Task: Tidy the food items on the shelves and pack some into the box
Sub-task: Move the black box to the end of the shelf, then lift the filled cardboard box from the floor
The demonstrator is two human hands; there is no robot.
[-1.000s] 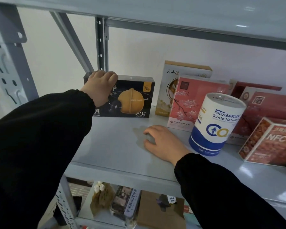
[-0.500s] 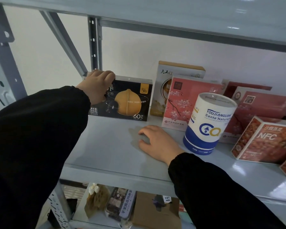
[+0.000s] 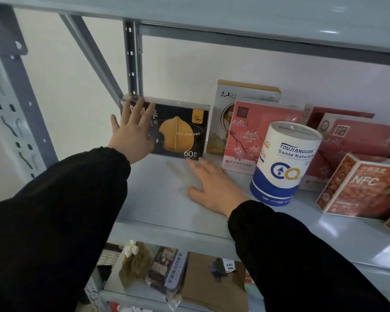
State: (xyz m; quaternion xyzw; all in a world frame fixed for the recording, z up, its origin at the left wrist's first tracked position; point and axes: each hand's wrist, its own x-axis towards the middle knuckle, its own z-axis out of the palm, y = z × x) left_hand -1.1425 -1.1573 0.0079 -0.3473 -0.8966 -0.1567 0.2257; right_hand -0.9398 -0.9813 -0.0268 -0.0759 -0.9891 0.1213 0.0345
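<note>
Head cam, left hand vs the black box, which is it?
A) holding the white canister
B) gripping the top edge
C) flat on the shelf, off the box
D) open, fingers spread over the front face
D: the left hand is open, with straight, spread fingers over the left part of the black box front face. No finger curls over its top edge. It is the right hand that lies flat on the shelf.

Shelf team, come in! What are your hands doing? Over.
Left hand open, flat against black box. Right hand open, resting on shelf. White can close beside it.
</note>
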